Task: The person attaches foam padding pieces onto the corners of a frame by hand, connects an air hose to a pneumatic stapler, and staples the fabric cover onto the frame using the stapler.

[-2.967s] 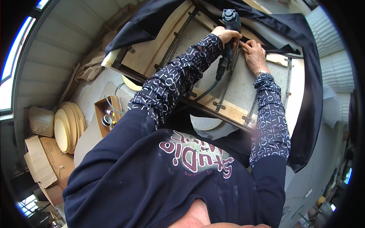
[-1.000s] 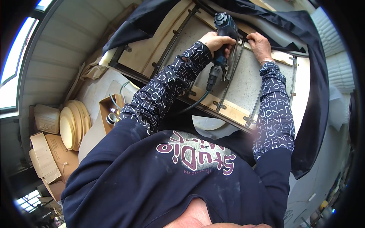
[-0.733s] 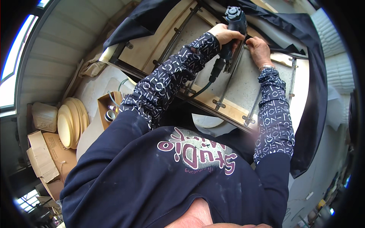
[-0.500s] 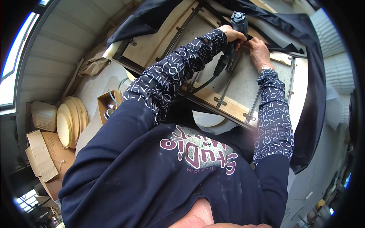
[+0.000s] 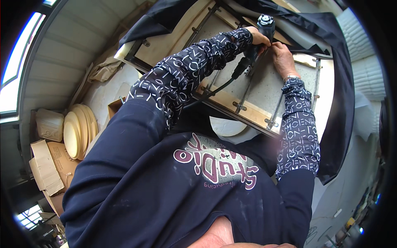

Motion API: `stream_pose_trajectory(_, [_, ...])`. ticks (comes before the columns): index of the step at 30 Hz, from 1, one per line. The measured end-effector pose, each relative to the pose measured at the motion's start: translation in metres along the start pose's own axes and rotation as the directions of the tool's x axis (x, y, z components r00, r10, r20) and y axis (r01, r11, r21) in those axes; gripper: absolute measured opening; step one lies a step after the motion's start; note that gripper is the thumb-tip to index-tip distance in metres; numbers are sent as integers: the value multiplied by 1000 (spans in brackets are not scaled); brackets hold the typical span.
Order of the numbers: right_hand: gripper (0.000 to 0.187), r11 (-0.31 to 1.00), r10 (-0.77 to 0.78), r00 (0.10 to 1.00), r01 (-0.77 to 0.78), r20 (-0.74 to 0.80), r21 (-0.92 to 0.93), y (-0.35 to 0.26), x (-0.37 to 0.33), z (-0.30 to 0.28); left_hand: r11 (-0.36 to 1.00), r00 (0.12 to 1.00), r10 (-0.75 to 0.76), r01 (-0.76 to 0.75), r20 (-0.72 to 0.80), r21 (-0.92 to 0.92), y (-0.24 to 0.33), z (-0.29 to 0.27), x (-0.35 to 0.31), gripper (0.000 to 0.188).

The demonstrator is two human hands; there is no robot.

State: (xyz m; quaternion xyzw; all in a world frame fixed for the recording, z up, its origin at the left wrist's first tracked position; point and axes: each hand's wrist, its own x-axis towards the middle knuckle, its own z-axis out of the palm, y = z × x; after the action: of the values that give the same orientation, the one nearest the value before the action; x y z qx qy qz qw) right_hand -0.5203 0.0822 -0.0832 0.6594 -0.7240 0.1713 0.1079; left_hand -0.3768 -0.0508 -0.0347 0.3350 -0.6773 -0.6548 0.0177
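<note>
A black power tool (image 5: 266, 28) that looks like a pneumatic staple gun is gripped in my left hand (image 5: 259, 38), its fingers wrapped around the body. From its lower end a dark hose (image 5: 221, 89) curves back towards me. Close on its right, my right hand (image 5: 284, 61) has thumb and fingers pinched together; what they hold is too small to make out. Both hands are over the far part of a frame with wooden panels (image 5: 250, 109) and dark metal bars (image 5: 244, 96). Black fabric (image 5: 341, 74) is draped around the frame's far and right sides.
To the left, a stack of round cream-coloured discs (image 5: 74, 134) stands by an open cardboard box (image 5: 49, 169). Crumpled brown material (image 5: 103, 71) lies near the ribbed wall (image 5: 53, 62). White ribbed rolls (image 5: 362, 45) rise beyond the frame on the right.
My left hand and the tool have shifted a little to the right, nearer my right hand. The right hand has barely moved and stays pinched.
</note>
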Motion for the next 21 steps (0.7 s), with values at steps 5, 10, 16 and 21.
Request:
stream_pose_trajectory(5, [21,967,131,991,-134,29,216,29,14,-3,996,999,-33,35,-25,83,12,8,-5,20])
stream_pose_trajectory(10, [23,950,228,961,-185,-157,251,51,61,-7,980,1000,21,-17,-17,199,6,-2,-5,20])
stream_pose_trajectory(16, [26,936,173,923,-263,344,233,83,99,30,996,1000,9,-11,20,89,7,6,-17,22])
stream_pose_trajectory(21, [21,936,98,884,-238,458,259,76,114,35,1000,1000,-4,4,-2,29,-1,-1,-11,21])
